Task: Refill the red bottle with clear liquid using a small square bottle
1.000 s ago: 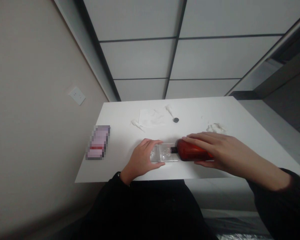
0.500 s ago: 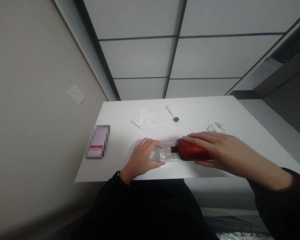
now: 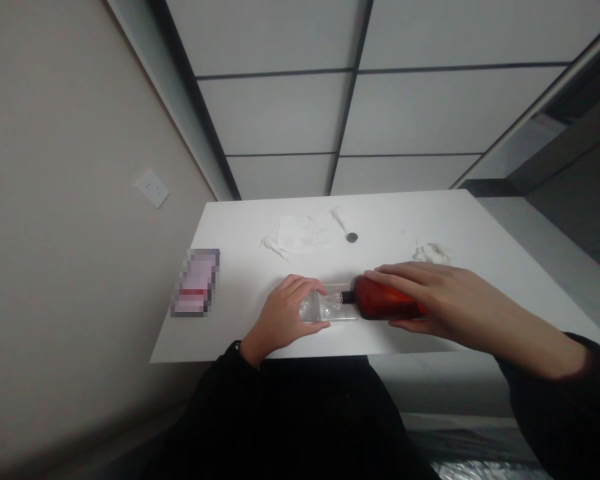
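My left hand is closed around the left end of a clear box-shaped container, thumb on the near side and fingers on the far side. My right hand grips a reddish-amber bottle from above. The bottle lies on its side over the container's right part, its black neck pointing left. Between the neck and my left hand, a clear glossy patch shows inside the container; whether it is liquid or plastic I cannot make out.
On the white table lie a white paper sheet, a small dark round cap, crumpled white tissue and twisted white scraps. A blurred pink pack is at the left. A wall borders the table's left side.
Both hands keep their hold and place. The glossy patch in front of the bottle's neck has a slightly different shape. The whole view has shifted very slightly.
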`<move>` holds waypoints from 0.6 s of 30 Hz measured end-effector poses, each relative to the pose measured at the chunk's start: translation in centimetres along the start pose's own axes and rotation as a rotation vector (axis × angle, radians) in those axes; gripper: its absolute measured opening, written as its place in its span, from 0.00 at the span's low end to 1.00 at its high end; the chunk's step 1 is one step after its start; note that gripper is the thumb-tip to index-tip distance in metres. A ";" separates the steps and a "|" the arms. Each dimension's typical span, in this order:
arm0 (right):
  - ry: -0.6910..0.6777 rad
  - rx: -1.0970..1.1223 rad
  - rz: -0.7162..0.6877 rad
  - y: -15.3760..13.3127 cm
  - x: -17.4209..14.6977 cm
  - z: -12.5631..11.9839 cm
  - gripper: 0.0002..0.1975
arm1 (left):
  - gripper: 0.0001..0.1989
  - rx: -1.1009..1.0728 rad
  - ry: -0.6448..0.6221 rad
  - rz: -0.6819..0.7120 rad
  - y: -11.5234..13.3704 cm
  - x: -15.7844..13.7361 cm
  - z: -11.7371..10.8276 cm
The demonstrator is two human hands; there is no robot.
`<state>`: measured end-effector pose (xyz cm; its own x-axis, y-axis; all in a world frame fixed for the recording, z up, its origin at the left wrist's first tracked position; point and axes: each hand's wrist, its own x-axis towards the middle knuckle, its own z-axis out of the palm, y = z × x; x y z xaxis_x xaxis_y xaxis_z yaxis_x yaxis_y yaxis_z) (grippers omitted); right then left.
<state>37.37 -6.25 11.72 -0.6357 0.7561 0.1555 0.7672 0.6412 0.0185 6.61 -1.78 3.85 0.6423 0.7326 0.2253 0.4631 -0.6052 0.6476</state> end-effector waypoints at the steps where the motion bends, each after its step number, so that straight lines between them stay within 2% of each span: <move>1: 0.001 0.002 -0.003 0.0 0.0 0.0 0.38 | 0.24 0.000 0.002 0.002 0.0 0.0 0.0; 18: -0.021 -0.010 0.009 -0.2 0.1 -0.2 0.39 | 0.23 0.025 0.022 0.025 -0.4 -0.1 0.3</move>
<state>37.12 -6.34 11.96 -0.6305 0.7644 0.1347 0.7735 0.6332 0.0273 6.55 -1.65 3.35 0.6405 0.7237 0.2568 0.4627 -0.6306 0.6231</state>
